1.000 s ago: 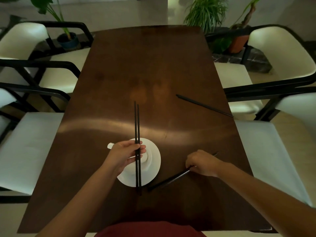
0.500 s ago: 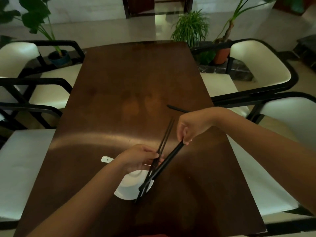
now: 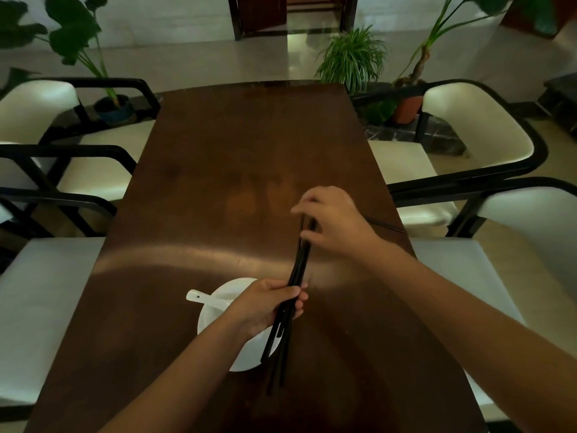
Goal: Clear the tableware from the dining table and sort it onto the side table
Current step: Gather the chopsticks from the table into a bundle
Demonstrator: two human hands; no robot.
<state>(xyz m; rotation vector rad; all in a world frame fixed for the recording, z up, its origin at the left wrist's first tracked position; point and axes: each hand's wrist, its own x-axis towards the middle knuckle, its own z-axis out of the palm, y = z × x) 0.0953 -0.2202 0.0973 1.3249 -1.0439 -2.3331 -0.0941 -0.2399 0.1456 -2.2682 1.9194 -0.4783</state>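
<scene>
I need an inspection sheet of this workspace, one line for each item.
Surface: dark wooden table, mostly bare.
Job's things: black chopsticks bundled in both hands; white plate with white spoon near edge; one more chopstick behind the right hand.
Clutter: nothing seen.
Grippers: left hand closed on the chopsticks' lower part; right hand pinching their upper ends.
Cables: nothing seen.
Surroundings: white chairs both sides; potted plants beyond.

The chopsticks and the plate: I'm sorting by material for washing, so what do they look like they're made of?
The chopsticks look like black lacquered wood or plastic: uniformly dark, thin, with a faint sheen; which one cannot be told. The plate and the spoon on it look like glazed white ceramic, smooth and glossy, though melamine is possible.
</scene>
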